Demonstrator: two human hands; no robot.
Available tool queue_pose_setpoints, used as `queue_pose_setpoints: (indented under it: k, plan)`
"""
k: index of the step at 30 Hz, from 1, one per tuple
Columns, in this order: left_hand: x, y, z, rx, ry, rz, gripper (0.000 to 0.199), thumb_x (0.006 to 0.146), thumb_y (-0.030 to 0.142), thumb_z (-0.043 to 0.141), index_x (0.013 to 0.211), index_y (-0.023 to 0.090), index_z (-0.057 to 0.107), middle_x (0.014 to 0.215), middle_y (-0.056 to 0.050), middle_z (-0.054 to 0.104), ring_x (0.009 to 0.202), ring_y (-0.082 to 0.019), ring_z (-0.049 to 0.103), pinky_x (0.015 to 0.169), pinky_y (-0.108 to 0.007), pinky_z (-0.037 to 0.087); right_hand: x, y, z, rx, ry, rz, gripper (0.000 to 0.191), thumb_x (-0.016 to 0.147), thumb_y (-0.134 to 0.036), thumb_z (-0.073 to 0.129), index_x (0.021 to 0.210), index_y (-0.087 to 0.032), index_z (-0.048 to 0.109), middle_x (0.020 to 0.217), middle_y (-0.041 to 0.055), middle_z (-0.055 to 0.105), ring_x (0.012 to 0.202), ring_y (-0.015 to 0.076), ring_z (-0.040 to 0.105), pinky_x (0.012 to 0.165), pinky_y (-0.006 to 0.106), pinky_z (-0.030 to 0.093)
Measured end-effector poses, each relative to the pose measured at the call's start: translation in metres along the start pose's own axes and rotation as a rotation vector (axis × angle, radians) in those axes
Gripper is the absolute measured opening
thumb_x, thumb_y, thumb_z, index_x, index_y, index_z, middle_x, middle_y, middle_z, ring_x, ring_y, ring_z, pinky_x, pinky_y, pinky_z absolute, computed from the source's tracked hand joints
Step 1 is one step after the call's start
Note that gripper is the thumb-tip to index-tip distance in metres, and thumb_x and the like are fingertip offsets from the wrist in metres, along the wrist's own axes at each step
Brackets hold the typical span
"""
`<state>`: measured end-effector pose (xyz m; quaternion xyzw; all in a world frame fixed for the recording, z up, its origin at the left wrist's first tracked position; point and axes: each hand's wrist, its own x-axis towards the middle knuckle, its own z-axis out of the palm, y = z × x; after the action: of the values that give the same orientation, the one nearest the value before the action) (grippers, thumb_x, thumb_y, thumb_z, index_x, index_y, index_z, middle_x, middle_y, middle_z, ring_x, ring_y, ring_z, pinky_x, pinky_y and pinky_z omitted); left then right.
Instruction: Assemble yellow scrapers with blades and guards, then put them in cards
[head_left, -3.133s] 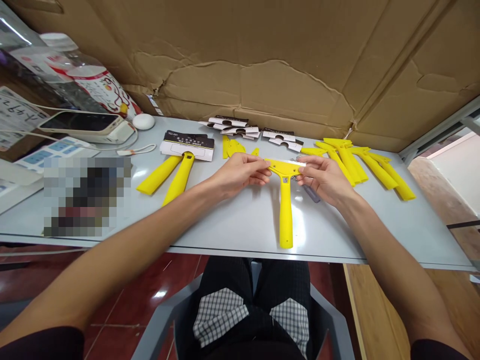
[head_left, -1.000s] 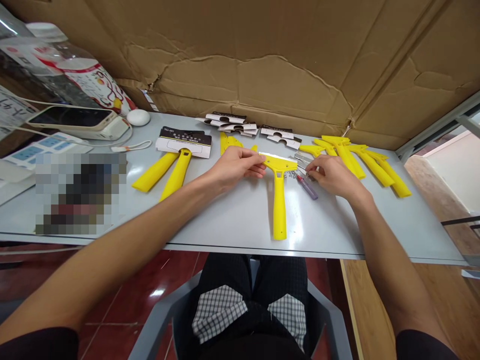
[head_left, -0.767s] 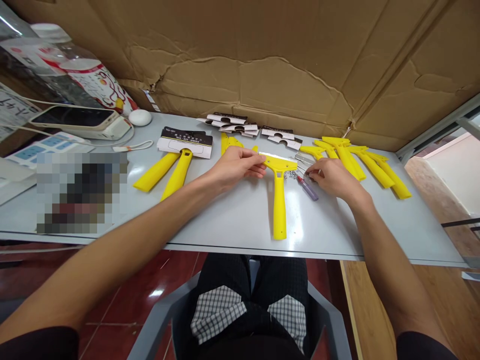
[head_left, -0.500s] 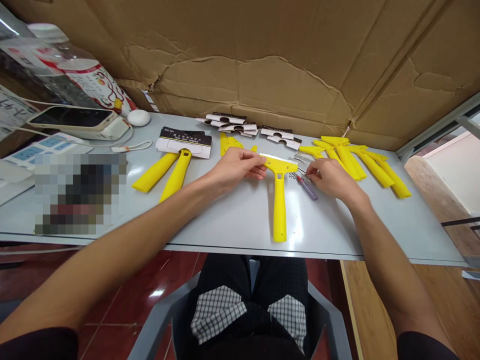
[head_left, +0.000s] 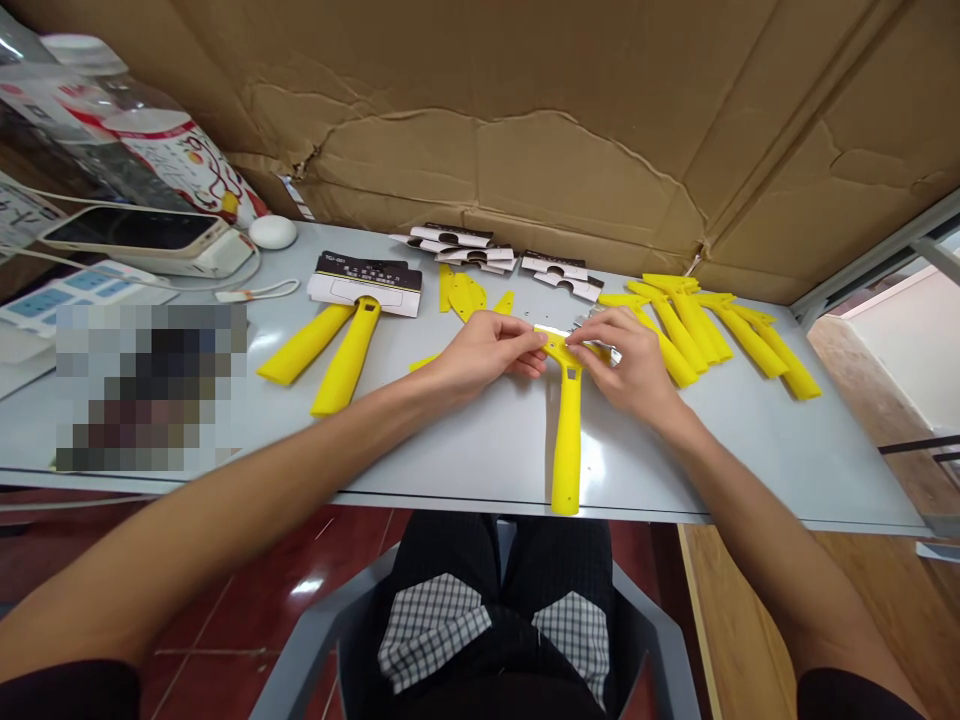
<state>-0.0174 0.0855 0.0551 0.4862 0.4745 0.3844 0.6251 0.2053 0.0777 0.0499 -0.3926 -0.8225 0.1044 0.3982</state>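
A yellow scraper (head_left: 567, 440) lies near the table's front edge, its handle pointing toward me and a pale blade strip along its head. My left hand (head_left: 499, 350) pinches the left end of the head between thumb and fingers. At the head's right side, my right hand (head_left: 626, 360) has its fingertips pressed together over a screw hole; anything tiny between them is too small to make out. Beneath and behind my right hand some shiny metal shows, mostly hidden. Loose yellow head pieces (head_left: 466, 296) lie beyond my left hand.
Several yellow handles (head_left: 765, 340) lie at the right. Two scrapers with a black-and-white card sleeve (head_left: 365, 284) rest at the left. Folded cards (head_left: 457, 248) lie by the cardboard wall (head_left: 480, 150). A phone (head_left: 135, 228), bottles (head_left: 180, 160) and a power strip (head_left: 82, 295) stand far left.
My right hand has moved left from beside the purple screwdriver onto the scraper's head, hiding the screwdriver. The scraper has shifted slightly toward me and right, with my left hand on it.
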Motion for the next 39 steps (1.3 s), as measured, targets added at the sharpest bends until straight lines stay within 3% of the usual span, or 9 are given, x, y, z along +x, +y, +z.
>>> queue_pose_setpoints:
  k: [5, 11, 16, 19, 22, 25, 29, 34, 39]
  plan:
    - [-0.001, -0.001, 0.000, -0.004, -0.006, 0.018, 0.017, 0.096, 0.021, 0.078, 0.083, 0.011, 0.082, 0.077, -0.011, 0.080, 0.069, -0.016, 0.076, 0.076, -0.030, 0.063, 0.000, -0.002, 0.009, -0.038, -0.002, 0.049, 0.016, 0.101, -0.024, 0.068, 0.097, -0.028, 0.083, 0.097, 0.0065, 0.077, 0.099, 0.0275, 0.067, 0.091, 0.046, 0.054]
    - [-0.001, -0.002, 0.003, 0.007, -0.003, -0.003, 0.019, 0.099, 0.020, 0.076, 0.083, 0.010, 0.082, 0.077, -0.010, 0.080, 0.069, -0.015, 0.076, 0.075, -0.029, 0.063, -0.001, 0.002, 0.015, -0.043, -0.007, 0.003, 0.018, 0.102, -0.024, 0.067, 0.099, -0.028, 0.085, 0.098, 0.0073, 0.076, 0.097, 0.0269, 0.066, 0.091, 0.046, 0.054]
    - [0.002, -0.001, -0.001, -0.024, 0.030, -0.015, 0.018, 0.097, 0.018, 0.078, 0.081, 0.010, 0.080, 0.077, -0.011, 0.079, 0.068, -0.015, 0.075, 0.078, -0.031, 0.064, 0.000, 0.000, 0.007, -0.057, 0.016, 0.024, 0.023, 0.104, -0.024, 0.060, 0.107, -0.026, 0.083, 0.106, 0.0101, 0.076, 0.104, 0.0276, 0.069, 0.096, 0.047, 0.055]
    - [0.004, 0.002, -0.004, -0.030, 0.059, 0.015, 0.018, 0.097, 0.018, 0.077, 0.081, 0.010, 0.080, 0.079, -0.011, 0.079, 0.069, -0.015, 0.075, 0.081, -0.032, 0.064, 0.002, 0.000, -0.001, -0.024, 0.084, 0.109, 0.022, 0.101, -0.024, 0.060, 0.112, -0.025, 0.080, 0.114, 0.0110, 0.075, 0.107, 0.0265, 0.071, 0.098, 0.047, 0.058]
    - [0.006, 0.005, -0.007, -0.043, 0.095, 0.029, 0.018, 0.097, 0.017, 0.076, 0.081, 0.009, 0.080, 0.079, -0.011, 0.078, 0.070, -0.016, 0.074, 0.083, -0.033, 0.064, 0.004, 0.003, -0.006, 0.097, 0.104, 0.296, 0.021, 0.098, -0.029, 0.064, 0.116, -0.024, 0.074, 0.116, 0.0098, 0.076, 0.097, 0.0233, 0.074, 0.085, 0.041, 0.062]
    - [0.008, 0.007, -0.008, -0.068, 0.110, 0.039, 0.017, 0.097, 0.014, 0.074, 0.083, 0.008, 0.079, 0.080, -0.012, 0.078, 0.071, -0.015, 0.074, 0.084, -0.034, 0.064, 0.004, 0.006, -0.006, 0.348, -0.004, 0.455, 0.027, 0.097, -0.039, 0.068, 0.120, -0.025, 0.066, 0.098, 0.0052, 0.075, 0.087, 0.0219, 0.077, 0.076, 0.038, 0.063]
    - [0.009, 0.006, -0.010, -0.097, 0.107, 0.047, 0.016, 0.098, 0.013, 0.074, 0.084, 0.006, 0.079, 0.080, -0.011, 0.078, 0.069, -0.015, 0.074, 0.081, -0.032, 0.064, 0.004, 0.006, -0.001, 0.566, -0.060, 0.485, 0.034, 0.093, -0.050, 0.077, 0.114, -0.026, 0.064, 0.078, -0.0018, 0.067, 0.081, 0.0222, 0.079, 0.073, 0.037, 0.065]
    - [0.009, 0.004, -0.011, -0.093, 0.090, 0.058, 0.015, 0.097, 0.016, 0.076, 0.084, 0.007, 0.079, 0.080, -0.011, 0.079, 0.070, -0.015, 0.075, 0.081, -0.032, 0.064, 0.005, 0.005, 0.002, 0.660, -0.011, 0.562, 0.038, 0.085, -0.056, 0.084, 0.101, -0.024, 0.071, 0.090, 0.0029, 0.076, 0.079, 0.0193, 0.077, 0.076, 0.038, 0.068]
    - [0.009, 0.004, -0.010, -0.098, 0.086, 0.037, 0.016, 0.097, 0.016, 0.076, 0.084, 0.007, 0.079, 0.080, -0.012, 0.079, 0.069, -0.015, 0.074, 0.079, -0.031, 0.064, 0.006, 0.003, 0.000, 0.706, 0.011, 0.598, 0.038, 0.080, -0.051, 0.090, 0.098, -0.021, 0.075, 0.084, 0.0037, 0.078, 0.078, 0.0202, 0.078, 0.076, 0.037, 0.069]
